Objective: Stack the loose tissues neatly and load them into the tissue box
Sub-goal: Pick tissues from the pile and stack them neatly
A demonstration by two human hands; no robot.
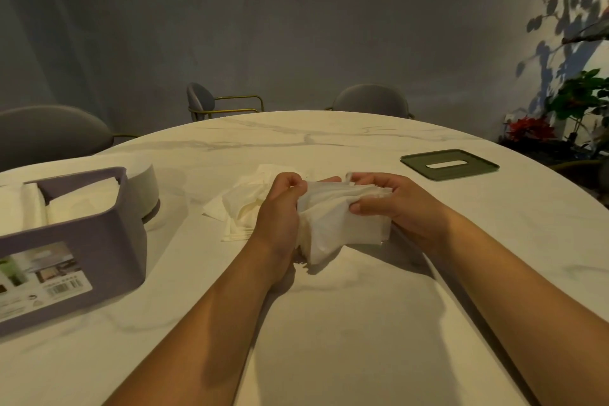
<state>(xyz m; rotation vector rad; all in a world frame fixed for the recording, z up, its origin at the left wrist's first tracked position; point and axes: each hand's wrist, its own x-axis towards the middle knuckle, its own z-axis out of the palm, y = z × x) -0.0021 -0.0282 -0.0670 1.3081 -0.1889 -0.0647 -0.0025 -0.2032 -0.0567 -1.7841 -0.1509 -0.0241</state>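
on the marble table [329, 323], both hands (left hand [280, 208], right hand [392, 201]) clamp a tissue stack [342, 221], its underside hidden.

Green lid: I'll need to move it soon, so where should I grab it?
Likely pinch the lid by its near long rim, coming from the near side; it lies flat on the table, so only the raised rim or slot gives purchase.

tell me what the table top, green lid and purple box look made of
Table top: marble or a marble-look slab, smooth, white with grey veins.
Green lid: probably matte plastic, thin moulded rim and slot.
Purple box: likely matte plastic too, rounded moulded corners.
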